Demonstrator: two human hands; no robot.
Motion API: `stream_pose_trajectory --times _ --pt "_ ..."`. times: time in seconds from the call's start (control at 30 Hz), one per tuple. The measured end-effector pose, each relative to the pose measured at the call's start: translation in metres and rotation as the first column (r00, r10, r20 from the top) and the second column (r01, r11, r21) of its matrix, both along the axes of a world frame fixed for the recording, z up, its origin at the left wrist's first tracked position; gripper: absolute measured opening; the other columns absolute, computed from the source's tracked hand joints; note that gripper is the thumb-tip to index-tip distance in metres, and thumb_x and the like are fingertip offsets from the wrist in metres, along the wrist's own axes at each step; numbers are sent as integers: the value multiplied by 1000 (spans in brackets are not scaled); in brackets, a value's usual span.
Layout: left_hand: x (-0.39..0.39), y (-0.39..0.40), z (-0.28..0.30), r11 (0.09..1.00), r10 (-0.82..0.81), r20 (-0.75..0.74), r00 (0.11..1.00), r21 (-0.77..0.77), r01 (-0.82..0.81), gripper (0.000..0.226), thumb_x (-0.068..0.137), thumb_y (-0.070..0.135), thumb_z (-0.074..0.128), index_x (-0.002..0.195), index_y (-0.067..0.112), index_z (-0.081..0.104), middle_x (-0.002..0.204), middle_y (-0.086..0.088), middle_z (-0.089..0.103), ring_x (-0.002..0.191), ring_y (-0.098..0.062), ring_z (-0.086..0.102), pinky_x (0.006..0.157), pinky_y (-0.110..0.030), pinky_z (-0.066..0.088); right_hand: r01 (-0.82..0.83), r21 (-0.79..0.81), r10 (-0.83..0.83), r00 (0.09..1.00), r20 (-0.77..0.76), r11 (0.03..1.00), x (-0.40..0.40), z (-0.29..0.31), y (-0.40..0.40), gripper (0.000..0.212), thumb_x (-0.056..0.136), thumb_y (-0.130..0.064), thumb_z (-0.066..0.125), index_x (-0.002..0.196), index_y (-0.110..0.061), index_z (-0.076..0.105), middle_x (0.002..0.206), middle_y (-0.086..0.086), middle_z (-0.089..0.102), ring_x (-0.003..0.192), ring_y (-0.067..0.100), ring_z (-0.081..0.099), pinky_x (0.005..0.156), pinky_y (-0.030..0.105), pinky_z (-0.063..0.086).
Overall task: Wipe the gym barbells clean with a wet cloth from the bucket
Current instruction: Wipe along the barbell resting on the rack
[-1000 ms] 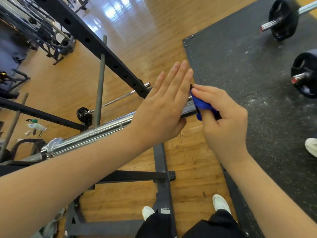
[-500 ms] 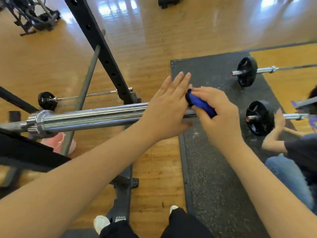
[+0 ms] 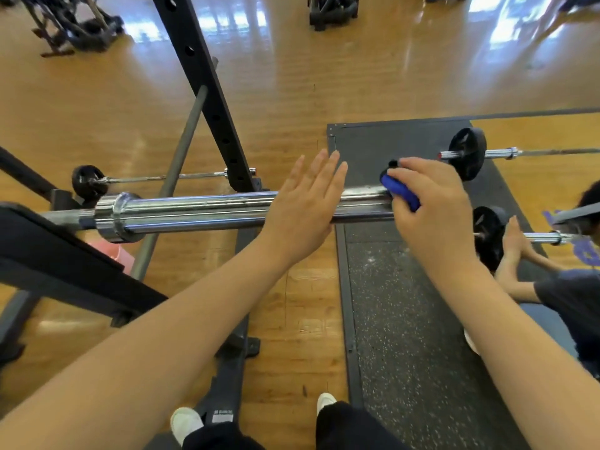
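A chrome barbell sleeve [image 3: 201, 209] runs left to right across the middle, resting on a black rack. My left hand [image 3: 305, 206] lies flat on the sleeve with straight fingers. At the sleeve's right end my right hand [image 3: 431, 209] grips a blue cloth [image 3: 401, 191] and presses it onto the metal. Most of the cloth is hidden under my fingers.
A black rack upright [image 3: 207, 92] slants up behind the bar. Two loaded barbells [image 3: 467, 154] [image 3: 490, 235] lie on the dark rubber mat [image 3: 406, 303] at right, where another person's hand [image 3: 516, 235] touches one. A small barbell [image 3: 89, 181] and a pink bucket [image 3: 113, 254] sit at left.
The view has swung right and levelled. My right hand with the cloth has slid right, away from my left hand, baring more of the sleeve between them.
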State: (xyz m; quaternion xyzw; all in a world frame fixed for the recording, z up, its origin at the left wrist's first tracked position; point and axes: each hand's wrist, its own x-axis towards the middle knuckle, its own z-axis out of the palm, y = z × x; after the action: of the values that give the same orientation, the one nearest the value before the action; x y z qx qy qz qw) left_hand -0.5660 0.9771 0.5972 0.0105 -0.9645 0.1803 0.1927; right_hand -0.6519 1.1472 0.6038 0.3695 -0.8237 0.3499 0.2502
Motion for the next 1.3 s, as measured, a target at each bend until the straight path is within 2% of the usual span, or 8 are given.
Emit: stream_pose_trajectory --times 0.13,0.33,0.4,0.5,0.73,0.93,1.2,1.3 --pt "-2 -2 -4 1000 -21 -54 998 -22 19 81 66 23 80 135 -2 46 137 -20 49 130 -34 45 110 -47 26 -9 92 10 1000 -10 996 18 -16 12 28 75 6 61 102 5 69 99 17 68 97 28 55 90 20 35" --pt "-4 -2 -10 996 -17 -107 994 -85 8 66 76 15 71 136 0 46 138 -19 49 130 -32 44 111 -45 21 22 11 -22 1000 5 1000 26 -1 14 27 76 3 57 100 4 70 105 18 65 99 26 52 95 5 26" --pt "-4 -3 -10 995 -16 -109 994 -97 5 64 79 16 68 136 1 45 139 -19 48 131 -32 44 112 -45 20 56 24 -57 998 18 998 12 6 1 29 78 4 59 106 4 68 115 19 62 105 32 52 96 11 27" --pt "-5 -4 -12 997 -37 -123 992 -78 28 58 82 14 63 136 0 46 139 -20 48 131 -33 43 112 -45 22 65 80 -66 998 8 995 5 -5 -4 34 80 4 59 114 2 65 113 16 65 103 36 54 92 39 43" --pt "-6 -3 -14 997 -46 -149 988 -64 37 51 86 9 53 135 -1 46 138 -20 49 131 -32 44 112 -45 24 20 2 -20 1000 -24 1000 23 -13 15 34 81 -3 47 106 3 69 101 15 69 96 25 50 89 16 31" --pt "-6 -3 -12 997 -45 -135 990 -70 36 52 86 13 45 136 0 45 139 -20 48 131 -32 43 113 -44 23 22 61 -20 999 -32 998 16 -12 -12 34 83 -7 47 109 2 68 107 14 68 102 31 54 85 41 46" --pt "-6 -2 -13 997 -55 -141 988 -53 48 53 87 14 57 136 -1 44 139 -21 47 132 -32 43 113 -44 24 7 -36 -9 998 -56 999 21 -6 9 29 79 -2 54 103 2 70 101 14 70 95 27 56 91 11 34" --pt "-6 -2 -11 998 -51 -133 990 -45 45 54 86 12 58 136 -2 44 139 -21 47 131 -33 43 112 -44 25 45 30 -44 998 -33 999 5 -2 -3 30 79 6 61 108 3 68 110 16 67 103 33 57 97 31 40"
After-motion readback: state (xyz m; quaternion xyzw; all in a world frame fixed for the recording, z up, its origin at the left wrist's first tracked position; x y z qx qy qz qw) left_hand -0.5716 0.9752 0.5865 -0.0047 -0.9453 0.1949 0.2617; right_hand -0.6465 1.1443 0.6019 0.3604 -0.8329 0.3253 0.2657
